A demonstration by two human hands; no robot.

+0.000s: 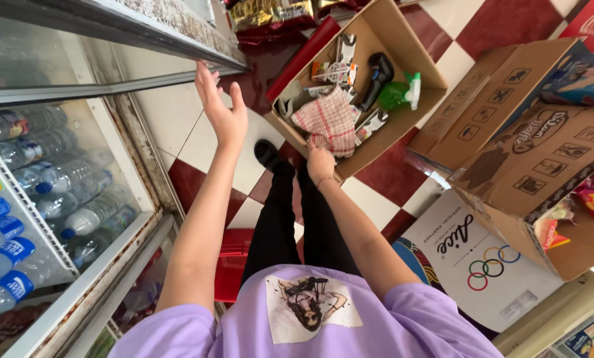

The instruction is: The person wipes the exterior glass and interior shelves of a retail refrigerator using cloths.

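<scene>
My right hand point(320, 160) reaches down into an open cardboard box point(413, 109) on the floor, and its fingers close on the lower edge of a red-and-white checked cloth point(331, 119) lying inside. My left hand point(221, 111) is raised with its fingers spread and holds nothing. It is close to the lower edge of the glass fridge door point(111, 79), and I cannot tell whether it touches the frame. My black trousers and one black shoe point(266, 154) show between my arms.
The box also holds a green spray bottle point(400, 93), a black handheld tool point(378, 73) and small packets. The fridge on the left is full of water bottles point(58, 185). Larger cardboard boxes point(529, 159) with snack packs stand at the right on the red-and-white tiled floor point(177, 126).
</scene>
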